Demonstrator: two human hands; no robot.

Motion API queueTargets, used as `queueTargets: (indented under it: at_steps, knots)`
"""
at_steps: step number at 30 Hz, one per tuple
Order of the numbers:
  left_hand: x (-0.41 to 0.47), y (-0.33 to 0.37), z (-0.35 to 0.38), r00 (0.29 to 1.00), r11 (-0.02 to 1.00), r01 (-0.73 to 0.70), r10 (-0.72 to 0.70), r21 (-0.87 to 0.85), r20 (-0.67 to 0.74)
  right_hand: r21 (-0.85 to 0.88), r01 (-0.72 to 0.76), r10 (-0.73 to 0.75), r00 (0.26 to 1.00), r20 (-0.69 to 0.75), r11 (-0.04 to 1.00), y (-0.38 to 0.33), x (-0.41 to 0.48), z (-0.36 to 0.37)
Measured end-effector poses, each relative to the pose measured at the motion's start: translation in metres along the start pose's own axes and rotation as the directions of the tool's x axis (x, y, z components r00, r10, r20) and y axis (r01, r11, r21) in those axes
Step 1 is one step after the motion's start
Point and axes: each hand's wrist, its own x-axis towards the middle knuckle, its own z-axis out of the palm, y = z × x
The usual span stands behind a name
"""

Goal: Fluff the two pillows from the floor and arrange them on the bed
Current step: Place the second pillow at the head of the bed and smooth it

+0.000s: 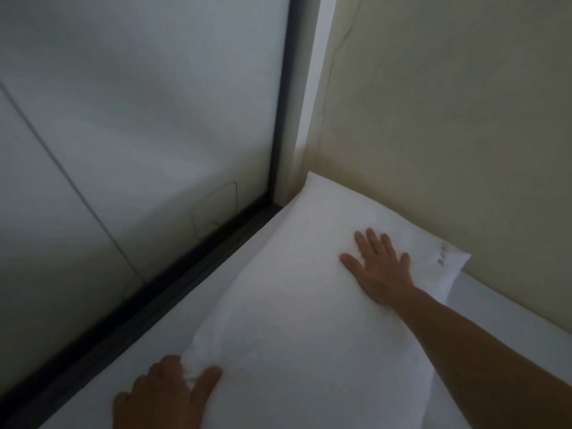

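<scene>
Pillow (pixel 294 305) is the thing in play: a single white one lying on the bed (pixel 173 345), pushed into the corner where the frosted glass partition (pixel 123 119) on the left meets the cream padded headboard (pixel 448 134) on the right. Only this one shows; the second pillow is out of view.

At far left, the partition's dark frame (pixel 173 289) runs along the bed's edge, with a strip of bare sheet between it and the pillow.

Next comes the left hand (pixel 167 394), low in the view, clamped on the pillow's near corner, thumb over the top and fingers bunching the fabric beneath.

From that corner the pillow's long axis runs away and to the right, toward the headboard, so it lies slanted rather than square to it. Its far left corner is tucked close to the join of frame and headboard; its far right corner, with a small embroidered mark, rests just beside or against the headboard.

Further right, the right hand (pixel 380 267) lies flat on the far half, fingers spread, pressing and gripping nothing. It is the nearer hand to the headboard end.

Squaring the pillow probably turns on this slant: the left hand would pivot the near corner while the right pins the far end.
</scene>
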Motion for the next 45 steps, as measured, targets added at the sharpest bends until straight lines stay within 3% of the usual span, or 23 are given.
queueTargets:
  at_steps: [2,5,12,18,21,24,26,28,29,30,31,33,36,37,38,40,41,42,45]
  knots:
    - [-0.006,0.0,-0.016,0.998,0.995,0.011,-0.017,0.098,0.066,-0.006,0.008,-0.007,1.0,0.02,1.0,-0.001,-0.001,-0.001]
    - [0.002,0.007,-0.024,0.995,0.981,-0.085,0.074,0.172,0.071,-0.014,-0.013,0.013,0.999,0.029,1.0,0.0,-0.001,0.004]
    - [-0.014,0.088,0.014,0.882,0.884,-0.467,0.468,-0.027,0.051,-0.042,-0.039,0.04,0.999,0.02,0.998,0.004,-0.002,0.017]
    - [-0.007,0.077,0.046,0.875,0.879,-0.473,0.46,0.065,0.149,-0.009,-0.022,0.022,1.0,-0.002,1.0,-0.008,-0.011,0.013]
    - [-0.01,0.073,0.043,0.874,0.878,-0.473,0.456,0.075,0.168,-0.019,0.191,-0.191,0.981,-0.018,0.981,-0.035,-0.043,0.009]
    - [-0.022,0.062,0.032,0.889,0.893,-0.438,0.412,0.107,0.197,-0.092,0.412,-0.407,0.911,0.07,0.907,-0.07,-0.107,0.025]
    - [-0.032,0.044,0.017,0.888,0.885,-0.443,0.412,0.144,0.204,-0.063,0.62,-0.606,0.781,0.152,0.782,-0.088,-0.154,0.035]
    - [-0.037,0.021,0.0,0.862,0.863,-0.491,0.462,0.119,0.206,0.031,0.79,-0.778,0.596,0.199,0.612,-0.096,-0.183,0.033]
    - [-0.035,0.01,-0.008,0.858,0.858,-0.503,0.482,0.1,0.177,0.077,0.828,-0.824,0.536,0.182,0.555,-0.096,-0.185,0.029]
    - [-0.031,0.004,-0.017,0.859,0.856,-0.507,0.492,0.104,0.14,0.099,0.832,-0.836,0.532,0.134,0.546,-0.095,-0.181,0.024]
    - [-0.026,0.004,-0.025,0.858,0.851,-0.512,0.501,0.117,0.114,0.084,0.799,-0.803,0.59,0.078,0.595,-0.093,-0.17,0.016]
    - [-0.018,0.02,-0.034,0.835,0.822,-0.551,0.542,0.145,0.099,0.034,0.632,-0.633,0.774,0.001,0.774,-0.086,-0.134,0.0]
    - [-0.023,0.048,-0.032,0.794,0.78,-0.599,0.549,0.18,0.259,-0.003,0.216,-0.216,0.976,0.041,0.976,-0.037,-0.085,-0.011]
    - [-0.028,0.048,-0.028,0.807,0.8,-0.567,0.49,0.197,0.331,0.005,0.0,0.0,0.998,0.062,1.0,-0.008,-0.078,-0.013]
    - [-0.03,0.039,-0.022,0.834,0.833,-0.502,0.396,0.231,0.383,0.036,-0.255,0.252,0.965,0.071,0.966,0.022,-0.078,-0.016]
    - [-0.023,0.012,-0.013,0.908,0.907,-0.305,0.185,0.289,0.376,0.112,-0.65,0.645,0.76,0.078,0.752,0.074,-0.09,-0.027]
    - [-0.021,0.002,-0.016,0.937,0.937,-0.205,0.105,0.282,0.335,0.117,-0.711,0.709,0.703,0.065,0.694,0.087,-0.096,-0.032]
    - [-0.018,-0.001,-0.019,0.946,0.948,-0.159,0.066,0.277,0.318,0.126,-0.689,0.693,0.721,0.023,0.713,0.09,-0.098,-0.035]
    - [-0.015,0.033,-0.028,0.93,0.917,-0.334,0.283,0.218,0.235,0.224,-0.354,0.384,0.917,-0.107,0.908,0.046,-0.088,-0.032]
